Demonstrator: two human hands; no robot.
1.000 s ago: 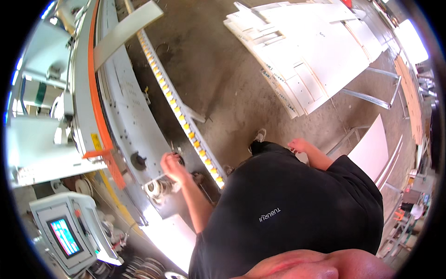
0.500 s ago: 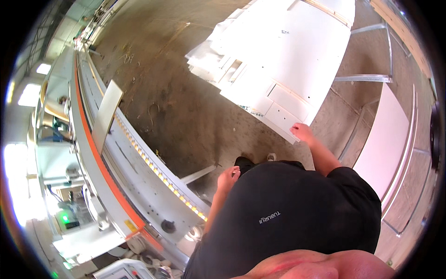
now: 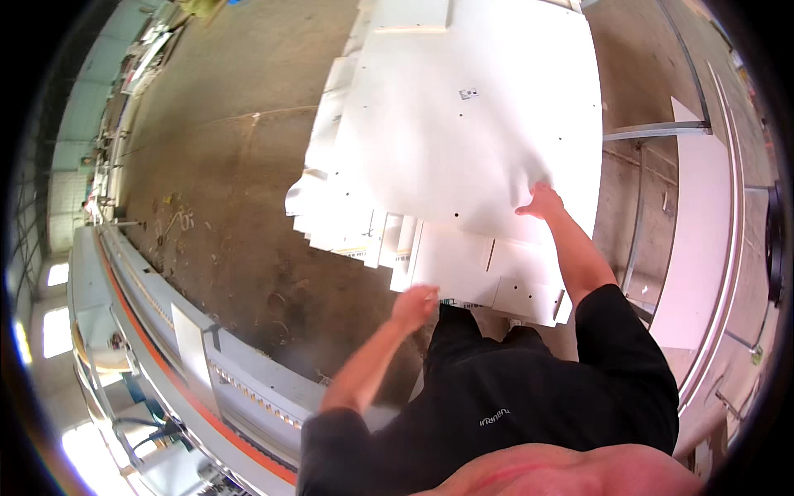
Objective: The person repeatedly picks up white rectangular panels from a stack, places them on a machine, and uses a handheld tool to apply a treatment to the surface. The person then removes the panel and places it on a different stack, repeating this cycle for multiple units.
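A stack of white flat panels (image 3: 463, 140) with small drilled holes lies ahead of me. My right hand (image 3: 539, 201) grips the near edge of the top white panel, fingers curled over it. My left hand (image 3: 413, 304) reaches toward the lower panels of the stack, right by their near edge; it is blurred and whether it touches them cannot be told. My black shirt fills the lower part of the view.
A long grey machine with an orange stripe and a row of small rollers (image 3: 207, 364) runs along my left. A concrete floor (image 3: 223, 190) lies between it and the stack. A white board (image 3: 703, 240) on a metal frame stands on my right.
I have turned from the machine on the left toward the panel stack. My left hand left the machine and swung toward the panels; my right hand reached forward and took the top panel's edge.
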